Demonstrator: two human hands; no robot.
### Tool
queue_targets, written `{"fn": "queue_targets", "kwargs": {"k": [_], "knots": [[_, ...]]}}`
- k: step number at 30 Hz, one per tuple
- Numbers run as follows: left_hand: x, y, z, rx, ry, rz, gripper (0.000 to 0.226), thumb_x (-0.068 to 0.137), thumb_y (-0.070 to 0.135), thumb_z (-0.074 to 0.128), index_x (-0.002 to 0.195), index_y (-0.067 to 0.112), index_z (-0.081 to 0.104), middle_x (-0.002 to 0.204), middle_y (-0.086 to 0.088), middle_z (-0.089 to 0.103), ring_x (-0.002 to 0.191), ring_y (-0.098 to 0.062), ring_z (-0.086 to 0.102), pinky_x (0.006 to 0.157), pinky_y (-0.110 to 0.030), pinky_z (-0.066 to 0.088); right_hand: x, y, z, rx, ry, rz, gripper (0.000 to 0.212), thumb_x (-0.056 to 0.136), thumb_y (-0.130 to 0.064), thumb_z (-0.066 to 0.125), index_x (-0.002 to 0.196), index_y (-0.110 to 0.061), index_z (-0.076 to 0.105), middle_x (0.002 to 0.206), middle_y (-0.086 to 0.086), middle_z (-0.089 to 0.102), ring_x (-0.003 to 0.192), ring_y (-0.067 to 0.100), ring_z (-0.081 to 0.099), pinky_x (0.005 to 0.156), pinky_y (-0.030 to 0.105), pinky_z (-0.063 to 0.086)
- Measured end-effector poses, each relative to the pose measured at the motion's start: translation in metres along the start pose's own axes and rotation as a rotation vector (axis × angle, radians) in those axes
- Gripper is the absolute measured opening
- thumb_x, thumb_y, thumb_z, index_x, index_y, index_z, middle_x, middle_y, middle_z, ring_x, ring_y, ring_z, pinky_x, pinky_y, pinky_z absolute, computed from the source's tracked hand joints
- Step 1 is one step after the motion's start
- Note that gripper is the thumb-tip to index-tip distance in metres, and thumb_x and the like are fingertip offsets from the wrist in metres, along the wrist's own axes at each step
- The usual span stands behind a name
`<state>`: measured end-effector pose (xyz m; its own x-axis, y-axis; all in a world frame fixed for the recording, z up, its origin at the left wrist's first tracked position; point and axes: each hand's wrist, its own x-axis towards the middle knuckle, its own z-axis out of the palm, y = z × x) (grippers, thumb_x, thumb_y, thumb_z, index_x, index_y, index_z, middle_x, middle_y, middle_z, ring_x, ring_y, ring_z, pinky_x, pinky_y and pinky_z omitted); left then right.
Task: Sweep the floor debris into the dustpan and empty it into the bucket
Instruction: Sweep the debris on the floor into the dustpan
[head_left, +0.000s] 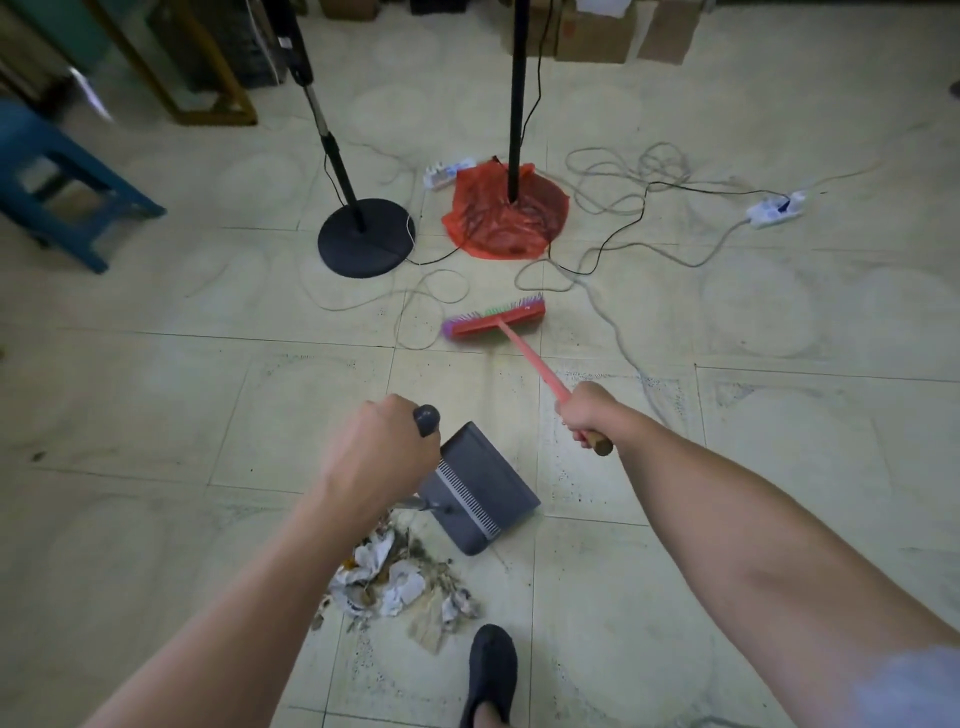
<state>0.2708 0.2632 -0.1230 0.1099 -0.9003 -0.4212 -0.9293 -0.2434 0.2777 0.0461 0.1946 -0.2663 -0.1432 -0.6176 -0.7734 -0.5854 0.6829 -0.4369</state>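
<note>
My left hand (379, 457) grips the dark handle top (427, 419) of a grey dustpan (480, 488), whose pan stands on the tiled floor just right of that hand. My right hand (587, 415) grips the pink handle of a broom (524, 358). Its red head with purple and green bristles (493, 321) lies on the floor farther out, well beyond the dustpan. A pile of crumpled paper, dry leaves and dust (395, 577) sits on the floor below the dustpan, close to my foot. No bucket shows in this view.
Two black stand poles rise ahead, one on a round black base (363, 239), one on a base wrapped in a red plastic bag (506, 218). Loose cables (613, 208) and power strips (774, 208) trail across the floor. A blue stool (67, 192) stands left. My black shoe (491, 670) is at the bottom.
</note>
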Motion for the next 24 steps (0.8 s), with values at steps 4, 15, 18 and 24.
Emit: {"fn": "queue_targets", "kwargs": {"k": [4,15,18,24], "knots": [[0.006,0.004,0.010,0.007,0.009,0.002,0.042,0.097,0.026,0.045,0.059,0.008,0.042,0.043,-0.006,0.042,0.040,-0.022,0.038,0.041,-0.023,0.032,0.030,0.003,-0.008,0.008,0.029,0.033,0.027,0.096,-0.013,0.041,0.120,-0.002,0.047,0.077,0.014,0.058,0.051,0.020,0.053,0.046,0.028,0.049],[-0.006,0.016,0.017,0.094,0.041,0.058,0.045,0.097,0.029,0.046,0.055,0.014,0.047,0.047,-0.005,0.050,0.037,-0.018,0.044,0.040,-0.022,0.037,0.005,0.086,-0.020,-0.013,-0.044,0.408,0.023,0.100,-0.021,0.038,0.088,-0.003,0.048,0.058,0.004,0.041,0.044,0.012,0.035,0.035,0.016,0.030],[-0.013,0.021,0.016,0.127,0.040,0.076,0.041,0.096,0.029,0.046,0.057,0.015,0.048,0.051,-0.006,0.053,0.038,-0.019,0.047,0.038,-0.021,0.035,-0.015,0.121,-0.024,0.014,-0.139,0.376,0.019,0.096,-0.009,0.040,0.077,-0.008,0.042,0.063,0.005,0.039,0.043,0.015,0.039,0.025,0.010,0.028],[-0.037,0.030,0.016,0.086,0.003,0.118,0.042,0.094,0.022,0.049,0.055,0.014,0.035,0.051,-0.003,0.039,0.040,-0.017,0.031,0.041,-0.023,0.025,-0.073,0.172,-0.008,-0.069,-0.145,0.589,0.033,0.099,-0.023,0.031,0.076,-0.002,0.042,0.027,0.006,0.036,0.015,0.013,0.027,0.029,0.009,0.026]]}}
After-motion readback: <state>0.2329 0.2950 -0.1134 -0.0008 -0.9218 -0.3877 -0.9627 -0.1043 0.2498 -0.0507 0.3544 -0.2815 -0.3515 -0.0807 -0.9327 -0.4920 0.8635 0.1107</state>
